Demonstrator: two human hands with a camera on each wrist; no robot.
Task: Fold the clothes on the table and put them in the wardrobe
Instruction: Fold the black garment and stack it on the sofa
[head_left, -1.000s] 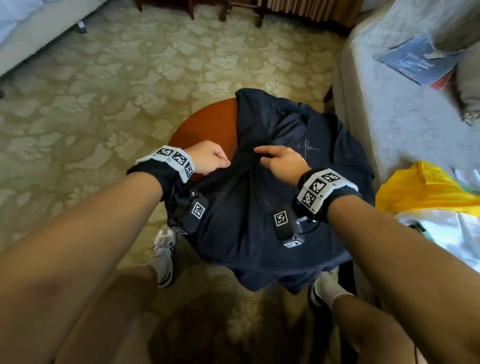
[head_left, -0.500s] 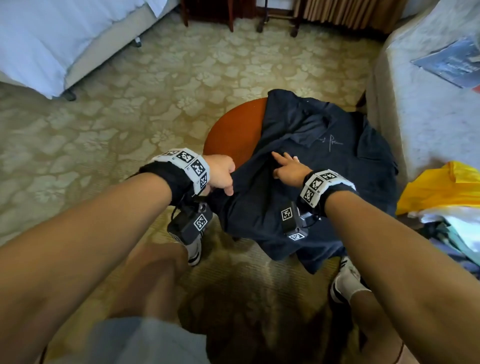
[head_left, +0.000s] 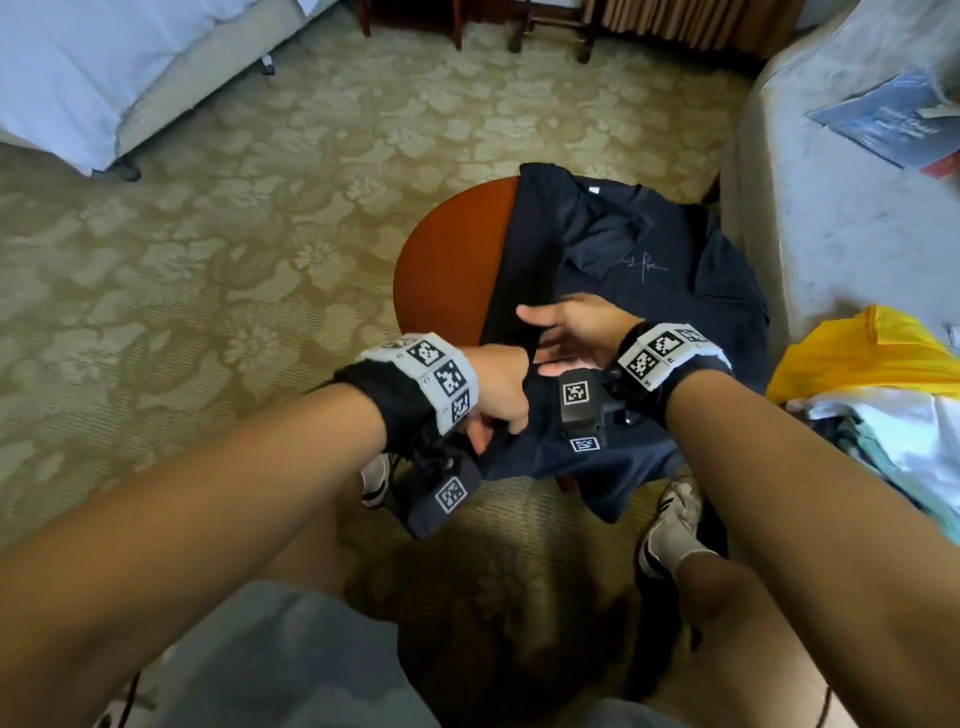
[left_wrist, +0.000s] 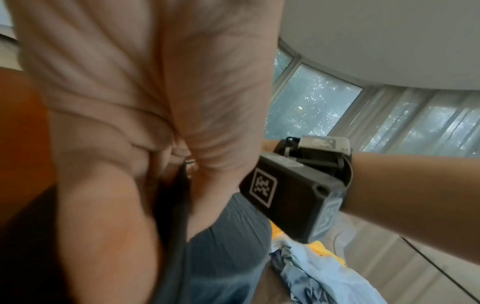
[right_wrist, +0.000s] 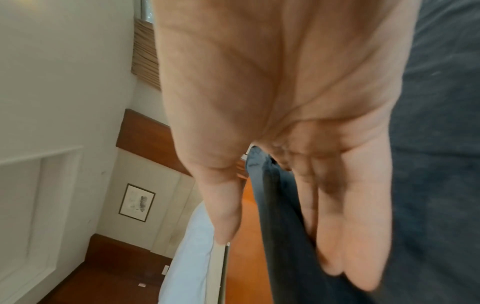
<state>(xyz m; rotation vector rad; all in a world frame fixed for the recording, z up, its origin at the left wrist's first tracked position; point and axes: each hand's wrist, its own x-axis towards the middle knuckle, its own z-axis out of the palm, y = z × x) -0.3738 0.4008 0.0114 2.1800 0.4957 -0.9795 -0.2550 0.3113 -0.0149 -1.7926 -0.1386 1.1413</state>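
a: patterned carpet (head_left: 218, 270) covers the floor, with a white bed (head_left: 78, 78) far left. what is on the round tabletop (head_left: 452, 260)?

b: a dark navy shirt (head_left: 649, 270) lies over its right part, and the near hem hangs off the edge.

a: and the left hand (head_left: 501, 392)?

b: its fingers are curled round a fold of the shirt at the near left side, pinching the cloth.

a: the right hand (head_left: 576, 332)?

b: flat, fingers straight, slid along the folded left edge; the right wrist view shows cloth lying between the thumb and the fingers (right_wrist: 345, 226), with no closed grip.

a: how will it handle?

b: i think it is light and soft and will sag where it is not supported. better to take it at the fold line and the hem corners. more clothes (head_left: 883, 405) wait on the right.
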